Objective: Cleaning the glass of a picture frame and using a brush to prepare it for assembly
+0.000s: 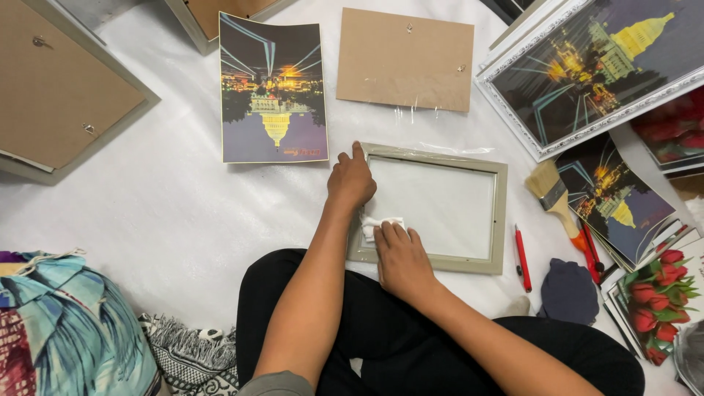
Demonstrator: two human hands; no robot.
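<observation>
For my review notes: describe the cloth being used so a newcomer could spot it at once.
Find the grey frame lying before the person. At its near left corner, the right hand presses a small white cloth on the glass. The dark blue cloth lies apart, by the red pen.

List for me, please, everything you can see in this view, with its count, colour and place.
Empty picture frame: one, grey-beige, glass in it, centre, under both hands.
White cloth: one, on the frame's near-left corner.
Loose night-city print: one, purple and yellow, upper middle.
Backing board: one, brown, top centre.
Face-down frames: at least two, brown backs, upper left.
Framed city print: one, white ornate frame, upper right.
Print stacks: city and red tulip pictures, right edge.
Paintbrush: one, pale bristles, orange handle, right.
Red cutter: one, beside the frame.
Dark cloth: one, navy, lower right.
Patterned fabrics: blue, lower left.
Left hand: on the frame's far-left corner.
Right hand: pressing the white cloth.
</observation>
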